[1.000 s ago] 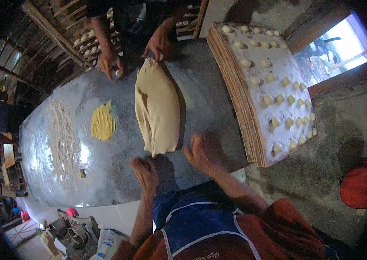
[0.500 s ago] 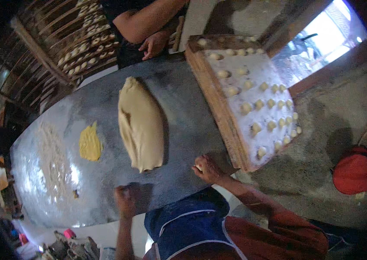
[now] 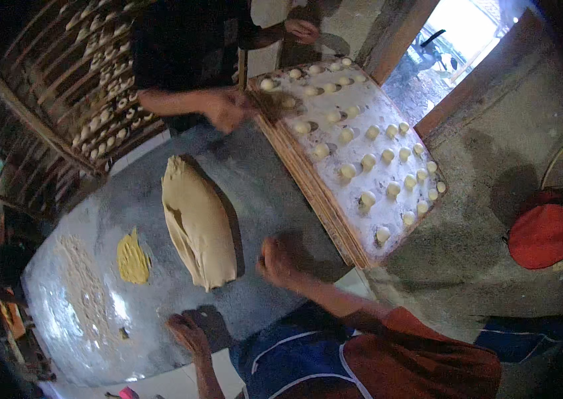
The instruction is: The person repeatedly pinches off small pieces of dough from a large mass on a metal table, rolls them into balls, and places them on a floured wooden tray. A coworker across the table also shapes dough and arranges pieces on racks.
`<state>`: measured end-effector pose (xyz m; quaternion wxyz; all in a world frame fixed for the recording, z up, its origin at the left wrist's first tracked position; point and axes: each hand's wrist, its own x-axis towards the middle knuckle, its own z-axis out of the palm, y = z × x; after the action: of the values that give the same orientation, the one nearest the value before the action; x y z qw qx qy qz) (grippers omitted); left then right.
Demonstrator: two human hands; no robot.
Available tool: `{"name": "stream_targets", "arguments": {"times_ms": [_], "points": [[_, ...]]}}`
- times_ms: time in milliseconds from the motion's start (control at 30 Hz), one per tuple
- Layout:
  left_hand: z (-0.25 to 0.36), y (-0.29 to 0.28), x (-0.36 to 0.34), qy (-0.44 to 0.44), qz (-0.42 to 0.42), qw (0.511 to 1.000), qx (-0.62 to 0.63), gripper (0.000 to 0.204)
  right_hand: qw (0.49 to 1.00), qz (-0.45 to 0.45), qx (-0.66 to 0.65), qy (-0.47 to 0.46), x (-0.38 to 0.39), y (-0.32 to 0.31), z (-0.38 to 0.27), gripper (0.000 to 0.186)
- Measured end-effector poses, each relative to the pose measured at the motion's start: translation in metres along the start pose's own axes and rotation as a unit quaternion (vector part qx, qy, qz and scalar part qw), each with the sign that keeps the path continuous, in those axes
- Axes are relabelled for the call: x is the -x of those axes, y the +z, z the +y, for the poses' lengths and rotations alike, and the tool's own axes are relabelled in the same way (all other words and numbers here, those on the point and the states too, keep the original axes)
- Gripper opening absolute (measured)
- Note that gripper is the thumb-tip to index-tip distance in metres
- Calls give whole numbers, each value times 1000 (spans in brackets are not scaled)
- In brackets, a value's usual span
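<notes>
Head: right hand (image 3: 276, 262) near dough (image 3: 203, 223) (pale)

Over here I see pale cream dough (image 3: 200, 223), a mustard-yellow smear (image 3: 134, 259), a slate-grey tabletop (image 3: 268, 193) — streaked with beige powder (image 3: 82, 276) — and a blue apron (image 3: 298, 362), edged in white, against a rust-red shirt (image 3: 414, 362).

The light is dim, daylight whitening the opening (image 3: 453, 54), with glare on the tabletop (image 3: 268, 193) and bent, blackened edges.
</notes>
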<state>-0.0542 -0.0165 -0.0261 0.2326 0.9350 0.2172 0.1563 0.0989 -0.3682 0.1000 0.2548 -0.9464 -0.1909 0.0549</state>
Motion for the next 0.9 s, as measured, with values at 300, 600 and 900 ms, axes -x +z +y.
{"name": "stream_targets", "arguments": {"times_ms": [300, 600, 900], "points": [[74, -99, -70, 273, -397, 876, 17, 27, 986, 57, 59, -145, 48, 20, 48, 14], [562, 8, -169, 479, -137, 788, 363, 59, 972, 152, -170, -64, 36, -186, 94, 32], [745, 253, -212, 491, -303, 808, 121, 98, 735, 677, 36, -17, -103, -395, 264, 117]]}}
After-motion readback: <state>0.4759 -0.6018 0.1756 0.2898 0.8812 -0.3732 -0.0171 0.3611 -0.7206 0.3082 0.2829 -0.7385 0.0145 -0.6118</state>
